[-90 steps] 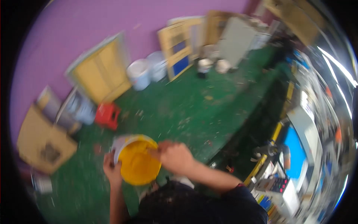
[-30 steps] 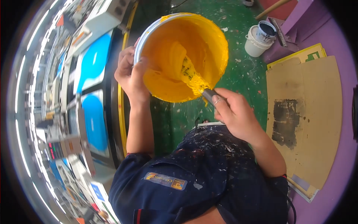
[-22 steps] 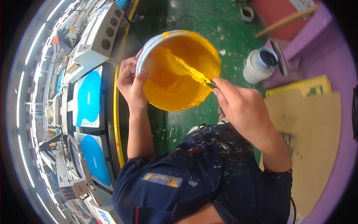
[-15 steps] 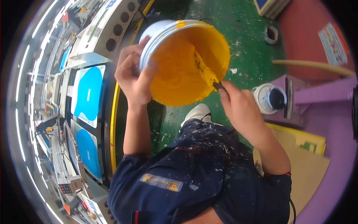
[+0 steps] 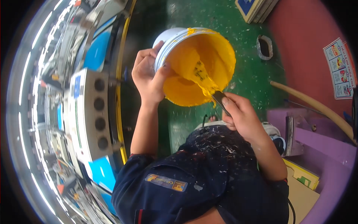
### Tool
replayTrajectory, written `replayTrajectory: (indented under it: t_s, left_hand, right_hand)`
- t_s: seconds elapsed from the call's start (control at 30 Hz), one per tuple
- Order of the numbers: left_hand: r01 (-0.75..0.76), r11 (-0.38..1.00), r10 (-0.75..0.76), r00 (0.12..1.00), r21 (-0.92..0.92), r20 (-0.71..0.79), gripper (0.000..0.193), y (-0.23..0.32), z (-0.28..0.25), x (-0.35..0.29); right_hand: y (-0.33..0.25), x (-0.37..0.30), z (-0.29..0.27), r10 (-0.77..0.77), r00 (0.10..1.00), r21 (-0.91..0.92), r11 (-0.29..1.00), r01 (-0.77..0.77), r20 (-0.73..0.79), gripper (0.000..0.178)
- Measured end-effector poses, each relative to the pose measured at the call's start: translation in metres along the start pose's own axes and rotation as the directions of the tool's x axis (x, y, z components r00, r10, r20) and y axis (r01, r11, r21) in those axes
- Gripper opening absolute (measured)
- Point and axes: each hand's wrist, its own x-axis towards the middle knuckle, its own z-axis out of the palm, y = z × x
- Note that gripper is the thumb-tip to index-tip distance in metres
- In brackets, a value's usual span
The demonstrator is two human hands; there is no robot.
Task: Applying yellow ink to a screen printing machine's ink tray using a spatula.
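Note:
My left hand (image 5: 150,76) grips the rim and side of a white plastic bucket (image 5: 167,47), thumb over the edge. The bucket is tilted, its mouth toward me, and thick yellow paint (image 5: 182,89) coats its inside wall and rim. In my closed right hand (image 5: 242,117) is the black handle of a spatula (image 5: 205,83). Yellow paint covers its blade, which reaches into the bucket mouth. A small drip hangs below the rim near the handle.
A long machine with round dark openings (image 5: 99,103) and blue panels (image 5: 101,173) runs along my left, edged by a yellow rail (image 5: 120,123). To the right are a purple frame (image 5: 320,140), a curved wooden stick (image 5: 313,102) and a white container (image 5: 272,130). An open tub (image 5: 264,47) stands on the paint-spotted green floor (image 5: 212,16).
The bucket and both hands have shifted slightly right in view. My right hand has drawn the spatula back, showing more of its handle. The surroundings have shifted as my view moved.

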Motion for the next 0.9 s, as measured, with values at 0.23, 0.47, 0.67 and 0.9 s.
replayTrajectory:
  t_s: [0.23, 0.47, 0.67, 0.9]
  left_hand:
    - [-0.01, 0.996, 0.018, 0.996, -0.089, 0.087, 0.023, -0.153, 0.082, 0.232]
    - [0.016, 0.999, -0.015, 0.999, 0.032, -0.032, 0.028, -0.287, 0.112, 0.453]
    - [-0.034, 0.99, 0.058, 0.983, 0.14, -0.174, 0.03, -0.43, 0.143, 0.657]
    - [-0.054, 0.998, 0.059, 0.991, 0.04, -0.124, 0.032, -0.609, 0.194, 0.936]
  right_hand:
    - [-0.165, 0.213, -0.088, -0.685, 0.712, -0.934, 0.136, 0.331, 0.153, 0.023]
    - [-0.344, 0.476, -0.149, -0.626, 0.692, -0.93, -0.188, 0.316, 0.361, 0.025]
    - [-0.409, 0.702, -0.177, -0.179, 0.979, -0.457, 0.865, 0.206, 0.101, 0.025]
    - [-0.589, 0.956, -0.21, 0.191, 0.974, 0.366, 0.904, -0.223, 0.123, 0.023]
